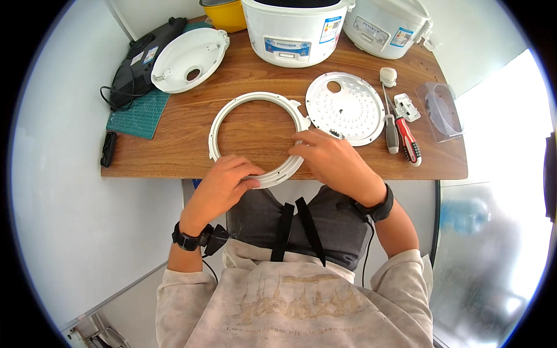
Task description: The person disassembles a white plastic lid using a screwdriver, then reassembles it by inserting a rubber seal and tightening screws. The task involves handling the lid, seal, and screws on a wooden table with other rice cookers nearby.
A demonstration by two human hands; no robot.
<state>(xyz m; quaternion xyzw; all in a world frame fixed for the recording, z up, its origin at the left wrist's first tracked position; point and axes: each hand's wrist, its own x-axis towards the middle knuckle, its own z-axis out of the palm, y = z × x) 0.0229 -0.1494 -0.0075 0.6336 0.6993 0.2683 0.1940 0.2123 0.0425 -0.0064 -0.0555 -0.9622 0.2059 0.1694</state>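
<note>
A white plastic ring (255,96) lies at the near edge of the wooden table, its near side reaching to the edge. My left hand (223,181) grips the ring's near left part, fingers over the inner rim and thumb at the front. At its right side, my right hand (335,158) closes on the rim, with bent fingers over it. Just right of the ring is a round white perforated plate (350,116) with one larger hole. Small dark screws (336,134) rest on its near part, close to my right hand.
Grey-handled (392,139) and red-black (408,141) screwdrivers lie right, beside a small white bracket (407,108) and clear plastic tray (444,113). Two white rice cookers (272,26) (380,32) stand behind. At left are a white lid shell (174,61), black device (152,52) and green cutting mat (136,120).
</note>
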